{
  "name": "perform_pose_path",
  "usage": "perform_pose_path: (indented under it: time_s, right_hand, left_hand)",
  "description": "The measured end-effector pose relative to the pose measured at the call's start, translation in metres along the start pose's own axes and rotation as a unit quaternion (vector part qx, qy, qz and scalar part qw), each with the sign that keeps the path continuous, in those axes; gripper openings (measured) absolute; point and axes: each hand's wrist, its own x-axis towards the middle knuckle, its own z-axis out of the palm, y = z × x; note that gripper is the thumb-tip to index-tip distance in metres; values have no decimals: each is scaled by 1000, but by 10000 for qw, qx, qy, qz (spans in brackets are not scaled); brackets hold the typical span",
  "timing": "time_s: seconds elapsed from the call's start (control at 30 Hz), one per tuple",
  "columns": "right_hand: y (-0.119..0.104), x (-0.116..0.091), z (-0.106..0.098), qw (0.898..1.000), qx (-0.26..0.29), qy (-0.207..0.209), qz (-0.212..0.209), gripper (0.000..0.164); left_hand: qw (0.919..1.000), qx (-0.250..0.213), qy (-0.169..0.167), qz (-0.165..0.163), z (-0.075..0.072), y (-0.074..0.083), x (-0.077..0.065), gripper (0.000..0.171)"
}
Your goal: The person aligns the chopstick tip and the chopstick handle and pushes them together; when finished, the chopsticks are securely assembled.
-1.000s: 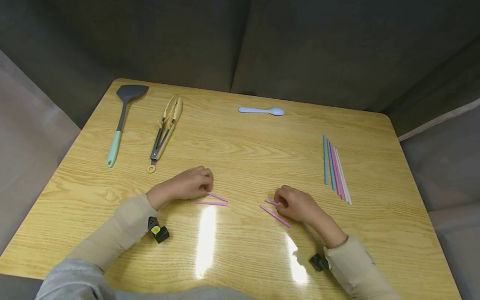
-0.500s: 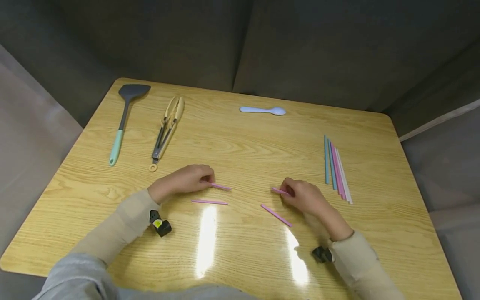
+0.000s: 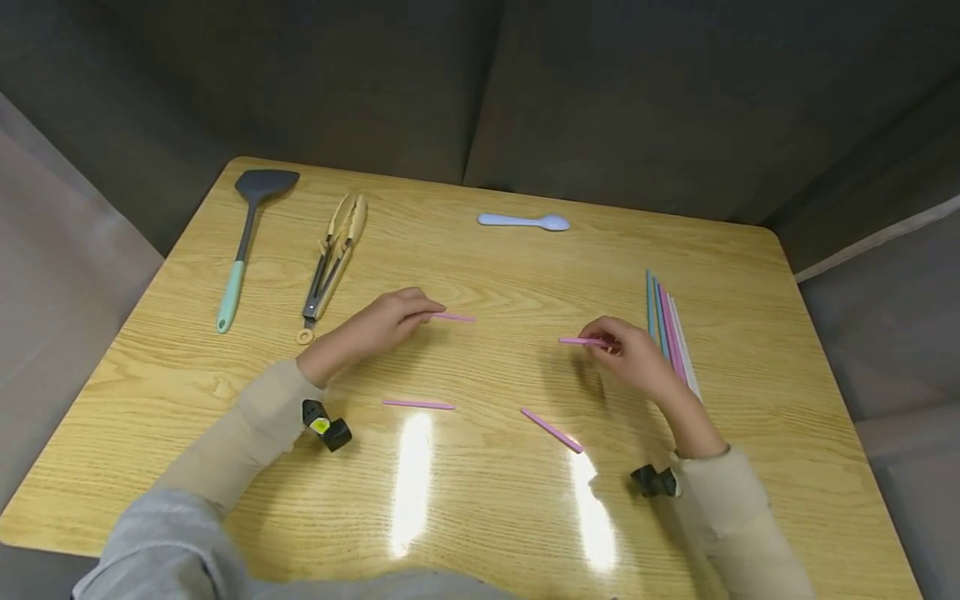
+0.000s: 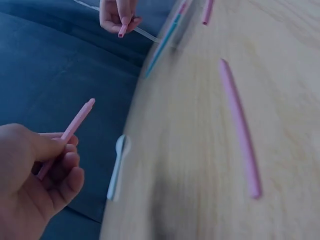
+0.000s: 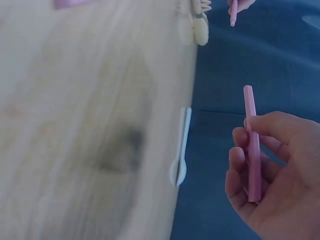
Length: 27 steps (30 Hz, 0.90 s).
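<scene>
My left hand (image 3: 390,323) pinches a short pink straw (image 3: 456,317) between thumb and fingers, held above the wooden table. In the left wrist view this straw (image 4: 77,120) slants upward, its outer tip narrower. Opposite, my right hand (image 3: 630,354) grips a second short pink straw (image 3: 573,340), which points left toward the first across a gap. Seen from the right wrist, that straw (image 5: 254,150) runs between the thumb and curled fingers. Nearer to me, a third pink straw (image 3: 418,405) and a fourth, slanted pink straw (image 3: 552,430) lie on the table.
Several long blue, pink and white straws (image 3: 667,321) lie at the right, partly behind my right hand. A pale blue spoon (image 3: 517,221) rests near the far edge. Tongs (image 3: 330,271) and a turner with a mint handle (image 3: 243,250) lie at the left.
Both hands have risen from the table and moved toward its far side, each carrying a pink straw. They are farther apart now. The two other short straws stay put.
</scene>
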Motion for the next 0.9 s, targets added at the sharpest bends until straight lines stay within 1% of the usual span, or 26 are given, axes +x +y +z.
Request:
perform_pose_path:
  time_s: [0.07, 0.17, 0.3, 0.47, 0.63, 0.77, 0.9]
  right_hand:
    - [-3, 2, -4, 9999, 90, 120, -63, 11]
    - [-8, 7, -9, 9995, 199, 239, -97, 12]
    - [-14, 12, -14, 9994, 192, 293, -84, 13]
    - [-22, 18, -15, 9991, 93, 417, -60, 15]
    - [-33, 25, -14, 9979, 148, 617, -156, 15]
    - [-42, 29, -15, 9963, 255, 778, -260, 16]
    - [-48, 31, -14, 9947, 275, 892, -433, 15]
  left_hand:
    - [9999, -77, 151, 17, -3, 4, 2, 24]
    - [9988, -242, 410, -57, -6, 11, 6, 20]
    - [9960, -470, 758, -109, -7, 20, 12, 15]
    - [9911, -582, 1192, 78, -8, 31, 20, 13]
    - [9850, -653, 1573, 275, -7, 35, 26, 11]
    - [9805, -762, 1779, 344, -7, 37, 30, 11]
    - [9779, -904, 1841, 409, -8, 41, 32, 11]
